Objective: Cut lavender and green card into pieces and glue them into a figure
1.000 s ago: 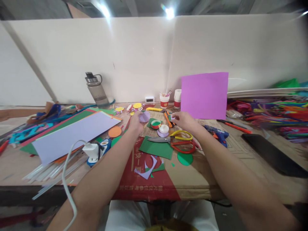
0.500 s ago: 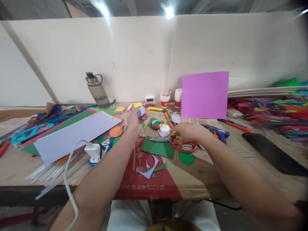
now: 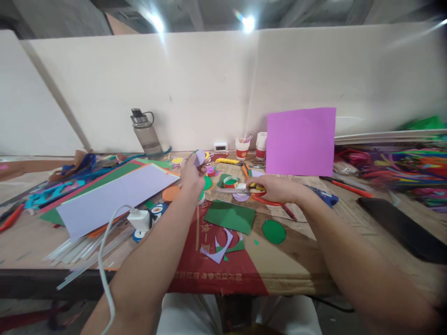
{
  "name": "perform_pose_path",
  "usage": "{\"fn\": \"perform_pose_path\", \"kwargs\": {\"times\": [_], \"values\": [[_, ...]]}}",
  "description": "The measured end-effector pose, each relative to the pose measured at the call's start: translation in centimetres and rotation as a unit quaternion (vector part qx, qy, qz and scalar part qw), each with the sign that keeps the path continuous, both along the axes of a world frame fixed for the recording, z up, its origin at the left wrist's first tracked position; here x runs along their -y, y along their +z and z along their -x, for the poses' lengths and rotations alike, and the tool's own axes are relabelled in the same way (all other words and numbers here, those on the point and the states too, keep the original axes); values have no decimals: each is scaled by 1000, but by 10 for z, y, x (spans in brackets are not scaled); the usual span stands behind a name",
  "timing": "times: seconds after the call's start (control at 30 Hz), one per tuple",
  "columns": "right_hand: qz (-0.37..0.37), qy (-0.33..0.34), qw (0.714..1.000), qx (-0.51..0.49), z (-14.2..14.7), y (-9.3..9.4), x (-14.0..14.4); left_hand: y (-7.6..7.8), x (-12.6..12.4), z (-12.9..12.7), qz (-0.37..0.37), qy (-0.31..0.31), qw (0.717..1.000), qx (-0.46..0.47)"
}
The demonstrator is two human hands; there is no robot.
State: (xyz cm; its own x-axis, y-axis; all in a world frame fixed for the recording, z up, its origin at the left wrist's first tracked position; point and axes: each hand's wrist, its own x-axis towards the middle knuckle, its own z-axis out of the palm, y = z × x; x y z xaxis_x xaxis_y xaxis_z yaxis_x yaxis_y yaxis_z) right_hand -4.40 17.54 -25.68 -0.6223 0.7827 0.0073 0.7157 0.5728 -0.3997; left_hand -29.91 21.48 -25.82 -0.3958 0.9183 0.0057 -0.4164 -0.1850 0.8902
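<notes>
Left hand (image 3: 191, 176): raised above the tabletop (image 3: 349, 232), fingers pinched on a lilac disc (image 3: 199, 157) held upright at the fingertips.
Right hand (image 3: 275, 189): low over the tabletop, curled around the scissors (image 3: 244, 190) at their yellow and red handles; blades point left, apparently closed, though blur hides the tips.
Nearby: green sheet (image 3: 230, 217), green circle (image 3: 274, 231), tape roll (image 3: 230, 181).
</notes>
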Motion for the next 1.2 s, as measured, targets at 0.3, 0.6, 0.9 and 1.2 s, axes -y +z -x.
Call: {"fn": "perform_pose_path", "kwargs": {"times": [0.3, 0.6, 0.9, 1.2], "values": [[-30, -130, 900, -415, 13, -5, -9, -8, 12, -31, -15, -59, 997, -44], [77, -166, 826, -533, 35, -6, 4, -26, 19, -48, -15, -132, 975, -179], [96, -183, 780, -590, 41, -3, 8, -33, 26, -58, -51, -224, 955, -185], [55, -153, 779, -606, 42, -16, -5, -24, 37, -69, -75, -207, 971, -88]]}}
